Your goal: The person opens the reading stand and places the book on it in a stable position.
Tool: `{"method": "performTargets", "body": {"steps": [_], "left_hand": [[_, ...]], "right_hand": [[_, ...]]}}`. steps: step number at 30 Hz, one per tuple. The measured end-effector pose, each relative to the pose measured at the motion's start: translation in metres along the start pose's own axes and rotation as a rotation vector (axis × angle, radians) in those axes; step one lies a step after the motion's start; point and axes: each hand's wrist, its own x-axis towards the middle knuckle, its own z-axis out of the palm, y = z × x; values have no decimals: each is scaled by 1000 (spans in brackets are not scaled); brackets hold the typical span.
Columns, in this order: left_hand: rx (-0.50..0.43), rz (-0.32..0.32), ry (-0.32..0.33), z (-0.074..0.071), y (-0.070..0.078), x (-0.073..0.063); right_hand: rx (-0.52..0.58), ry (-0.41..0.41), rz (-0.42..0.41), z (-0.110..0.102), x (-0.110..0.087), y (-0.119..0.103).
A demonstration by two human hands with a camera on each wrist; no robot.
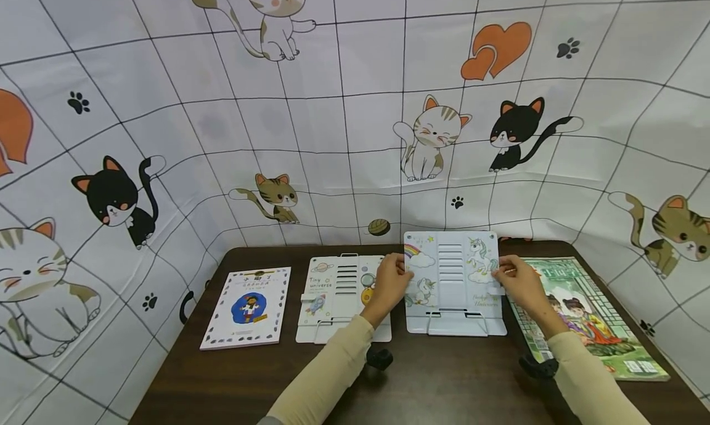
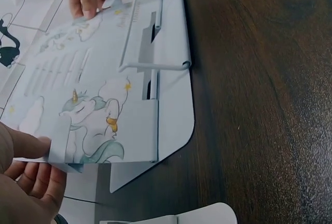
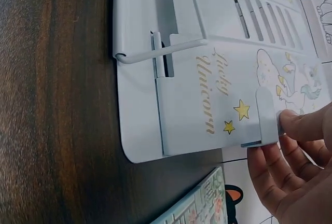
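A white book stand (image 1: 452, 277) printed with unicorns, a rainbow and clouds stands on the table, its back panel raised and tilted. My left hand (image 1: 392, 284) grips the panel's left edge, thumb in front and fingers behind, as the left wrist view shows beside a side tab (image 2: 61, 140). On the opposite edge, my right hand (image 1: 520, 283) pinches the panel next to another side tab (image 3: 267, 115). Wire page holders (image 3: 161, 52) stick out at the stand's lower front. The base lies flat on the table.
Left of it lies a second book stand (image 1: 344, 302) marked "Tiny universe", partly behind my left arm. A white book (image 1: 246, 308) with a blue circle is farther left. A green illustrated book (image 1: 588, 326) lies right, partly under my right arm. A cat-print sheet (image 1: 355, 123) hangs behind the table (image 1: 432, 382).
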Motion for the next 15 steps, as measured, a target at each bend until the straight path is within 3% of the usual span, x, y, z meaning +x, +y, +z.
{"method": "performTargets", "body": {"steps": [8,15], "left_hand": [[-17,75,42,0,0,1],[-11,70,37,-1,3,2]], "right_hand": [[-9,66,-16,-6,-7,-8],[-14,115,-30,-6,-11,-8]]}}
